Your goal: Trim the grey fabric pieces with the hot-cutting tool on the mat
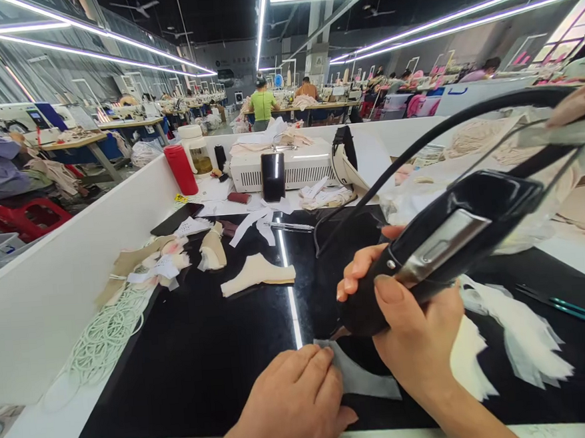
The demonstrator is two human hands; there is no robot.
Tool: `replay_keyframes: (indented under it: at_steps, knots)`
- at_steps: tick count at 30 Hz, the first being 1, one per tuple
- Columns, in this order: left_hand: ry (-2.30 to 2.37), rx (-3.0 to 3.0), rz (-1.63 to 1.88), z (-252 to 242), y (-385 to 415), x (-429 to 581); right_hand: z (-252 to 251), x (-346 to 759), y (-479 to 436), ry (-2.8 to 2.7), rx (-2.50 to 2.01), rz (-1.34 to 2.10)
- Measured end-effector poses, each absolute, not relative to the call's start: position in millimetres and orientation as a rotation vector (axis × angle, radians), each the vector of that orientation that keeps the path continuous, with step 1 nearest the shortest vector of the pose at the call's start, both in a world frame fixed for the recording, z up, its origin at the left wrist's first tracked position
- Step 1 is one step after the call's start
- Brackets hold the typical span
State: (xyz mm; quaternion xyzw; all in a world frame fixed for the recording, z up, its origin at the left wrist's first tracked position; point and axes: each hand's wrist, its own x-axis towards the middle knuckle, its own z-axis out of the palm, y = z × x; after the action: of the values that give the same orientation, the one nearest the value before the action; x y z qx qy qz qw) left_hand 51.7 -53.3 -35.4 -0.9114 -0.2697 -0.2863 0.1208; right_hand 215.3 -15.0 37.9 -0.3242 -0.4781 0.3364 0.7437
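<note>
My right hand grips a black corded hand tool with a silver lever, its fingers wrapped round the lower body. The tool slants down to the left, its narrow tip close to the upper edge of a sheer grey fabric piece. Fingers bent and pressed together, my left hand holds the left end of that piece down on the black mat. Right of my right hand lie stacked sheer white fabric pieces. A cream curved fabric piece rests farther back on the mat.
Pale green cord and fabric scraps lie left. A clear pen, phone and white vented box stand or lie behind; tweezers lie right. Another hand is at upper right. White walls edge the table.
</note>
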Motion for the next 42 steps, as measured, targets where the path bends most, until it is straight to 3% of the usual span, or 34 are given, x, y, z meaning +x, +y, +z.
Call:
replay_keyframes:
  at_steps: [29,42]
  knots:
    - [-0.795,-2.678,-0.874,-33.5,-52.6,54.9,34.6,202.0,-11.8,-1.041,-0.671,0.794]
    - [-0.814,-2.757,-0.797,-30.2,-55.7,50.8,42.0,246.3,-41.3,-1.041,-0.774,0.722]
